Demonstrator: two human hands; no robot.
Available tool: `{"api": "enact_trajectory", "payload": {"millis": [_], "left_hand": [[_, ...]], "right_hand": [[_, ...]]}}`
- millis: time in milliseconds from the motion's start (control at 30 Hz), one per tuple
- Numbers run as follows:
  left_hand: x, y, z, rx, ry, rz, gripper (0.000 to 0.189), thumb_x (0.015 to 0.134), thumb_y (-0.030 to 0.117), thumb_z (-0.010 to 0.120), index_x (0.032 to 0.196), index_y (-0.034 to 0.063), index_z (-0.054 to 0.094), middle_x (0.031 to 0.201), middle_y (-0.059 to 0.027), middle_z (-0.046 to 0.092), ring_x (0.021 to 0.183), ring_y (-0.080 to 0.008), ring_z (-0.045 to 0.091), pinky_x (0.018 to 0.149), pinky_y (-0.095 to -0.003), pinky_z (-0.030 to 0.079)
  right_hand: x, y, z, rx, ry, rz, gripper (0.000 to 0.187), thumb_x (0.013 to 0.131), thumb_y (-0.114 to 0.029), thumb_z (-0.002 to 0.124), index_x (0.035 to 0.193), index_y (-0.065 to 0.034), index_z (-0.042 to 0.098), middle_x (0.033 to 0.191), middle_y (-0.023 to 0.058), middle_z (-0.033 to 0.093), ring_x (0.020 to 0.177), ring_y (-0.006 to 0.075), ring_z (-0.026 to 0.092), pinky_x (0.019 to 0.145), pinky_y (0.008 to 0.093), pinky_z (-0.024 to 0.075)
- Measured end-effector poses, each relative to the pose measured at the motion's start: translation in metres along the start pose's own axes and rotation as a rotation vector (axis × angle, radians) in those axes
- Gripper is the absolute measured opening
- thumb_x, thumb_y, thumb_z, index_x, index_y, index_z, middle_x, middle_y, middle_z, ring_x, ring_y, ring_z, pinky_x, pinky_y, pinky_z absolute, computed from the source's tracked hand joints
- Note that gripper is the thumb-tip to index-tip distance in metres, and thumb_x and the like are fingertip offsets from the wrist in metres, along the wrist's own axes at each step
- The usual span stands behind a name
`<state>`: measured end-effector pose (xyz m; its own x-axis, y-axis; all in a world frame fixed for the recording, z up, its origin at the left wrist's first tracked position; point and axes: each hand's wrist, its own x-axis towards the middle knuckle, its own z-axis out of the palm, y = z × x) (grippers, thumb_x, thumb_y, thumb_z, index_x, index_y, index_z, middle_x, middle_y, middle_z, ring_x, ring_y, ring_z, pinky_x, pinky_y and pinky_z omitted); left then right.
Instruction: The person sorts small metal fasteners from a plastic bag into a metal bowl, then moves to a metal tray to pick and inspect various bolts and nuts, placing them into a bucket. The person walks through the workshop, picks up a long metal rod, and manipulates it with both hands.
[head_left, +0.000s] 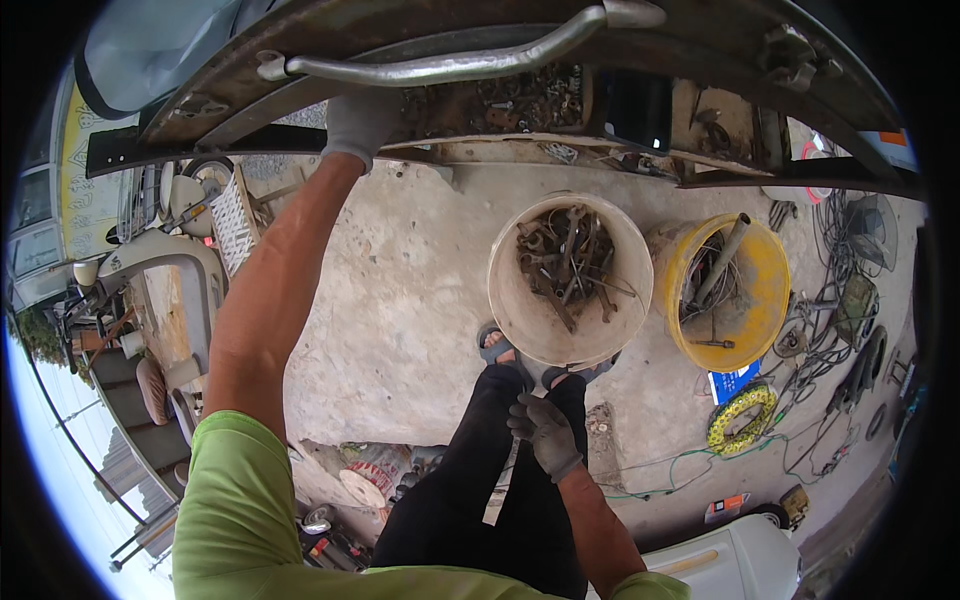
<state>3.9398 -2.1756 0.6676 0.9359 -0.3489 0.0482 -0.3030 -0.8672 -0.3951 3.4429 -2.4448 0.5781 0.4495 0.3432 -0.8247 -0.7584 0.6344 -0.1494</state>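
My left hand (364, 124), in a grey glove, reaches under the bent metal bar (450, 69) at the top, beside a rusty tray of bolts and small parts (525, 101). Its fingers are hidden, so any hold cannot be told. In a grey glove too, my right hand (546, 435) hangs before my legs, fingers apart, with nothing in it. Beyond it stands a whitish bucket (517, 322) holding rusty wrenches (574, 255). Right of that, a yellow bucket (761, 300) holds a metal pipe (721, 259), wire and a T-shaped tool (712, 343).
A rusty metal frame (712, 45) spans the top. Cables (817, 300), a yellow patterned ring (742, 420) and a fan guard (871, 232) lie at the right. A scooter body (202, 285) stands at the left. A white vehicle part (720, 562) is at the lower right.
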Motion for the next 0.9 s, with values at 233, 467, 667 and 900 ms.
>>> {"api": "enact_trajectory", "payload": {"millis": [233,467,667,900], "left_hand": [[-0.132,0.103,-0.11,-1.278,-0.079,0.045,0.019,0.088,0.002,0.071,0.107,0.0038,0.073,0.1,-0.0143,0.072,0.086,-0.0301,0.072,0.076,-0.0384,0.058],[-0.159,0.143,-0.122,-1.279,-0.227,0.203,0.017,0.09,0.001,0.071,0.107,0.0037,0.074,0.092,-0.0102,0.072,0.081,-0.0246,0.073,0.071,-0.034,0.059],[-0.154,0.147,-0.116,-2.079,-0.984,-0.56,0.015,0.101,0.006,0.061,0.112,-0.0032,0.065,0.086,-0.0077,0.069,0.073,-0.0151,0.068,0.065,-0.0289,0.057],[-0.147,0.167,-0.118,-1.993,-0.785,-0.359,0.019,0.104,0.013,0.056,0.112,-0.0029,0.064,0.084,-0.0099,0.068,0.067,-0.0136,0.065,0.057,-0.0268,0.054]], "right_hand": [[0.014,-0.145,0.089,-0.228,-0.133,-0.407,0.036,0.108,-0.028,0.058,0.135,-0.0037,0.061,0.106,0.0062,0.072,0.084,0.0118,0.068,0.075,0.0263,0.0538],[0.026,-0.195,0.125,-0.351,-0.114,-0.478,0.025,0.106,-0.025,0.064,0.118,-0.0028,0.068,0.084,0.0014,0.067,0.07,0.0069,0.058,0.064,0.0242,0.0494],[0.027,-0.195,0.12,-0.403,-0.085,-0.629,0.019,0.104,-0.015,0.065,0.116,-0.0016,0.069,0.079,0.0007,0.065,0.068,0.0052,0.057,0.062,0.0225,0.0485],[0.026,-0.204,0.12,-0.376,-0.082,-0.735,0.025,0.1,-0.007,0.065,0.123,-0.0014,0.067,0.092,0.0042,0.069,0.077,0.0061,0.061,0.065,0.0231,0.0499]]}}
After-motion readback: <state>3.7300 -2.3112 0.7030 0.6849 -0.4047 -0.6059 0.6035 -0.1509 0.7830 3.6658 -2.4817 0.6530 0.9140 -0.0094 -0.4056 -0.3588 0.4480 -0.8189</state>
